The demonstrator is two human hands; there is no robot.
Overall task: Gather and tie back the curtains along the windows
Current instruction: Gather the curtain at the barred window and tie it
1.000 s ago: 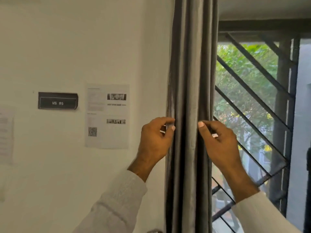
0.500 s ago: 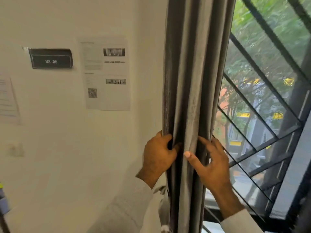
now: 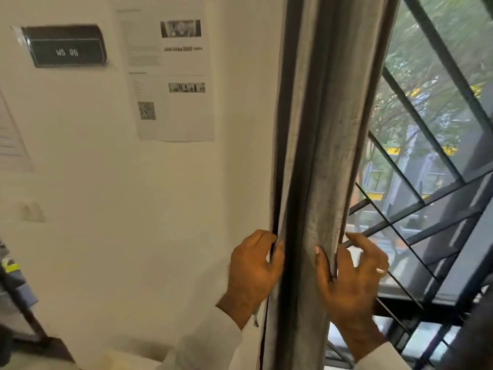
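At the centre of the view, running from 12 o'clock down to 6 o'clock, the grey curtain (image 3: pixel 320 129) hangs gathered into a narrow column of vertical pleats between the white wall (image 3: pixel 106 209) at 9 o'clock and the barred window (image 3: pixel 426 156) at 3 o'clock. The left hand (image 3: pixel 253 271) sits at about 7 o'clock of the column, fingers curled round its wall-side edge with the fingertips tucked into a fold. The right hand (image 3: pixel 349 279) sits at about 5 o'clock, thumb pressed on the front face and fingers reaching behind the window-side edge; a ring (image 3: pixel 380 270) shows on one finger. Both hands hold the fabric at the same height, which appears intended to squeeze the pleats into one tight bundle so a tie can pass round it. No tieback is clearly visible; a pale strip near the left wrist is too blurred to identify. On the wall at 10 o'clock are a dark nameplate reading "WS 05" (image 3: pixel 65 46) and a printed notice with a QR code (image 3: pixel 170 76). Judged from this, gathering is nearly complete and tying is not yet done.
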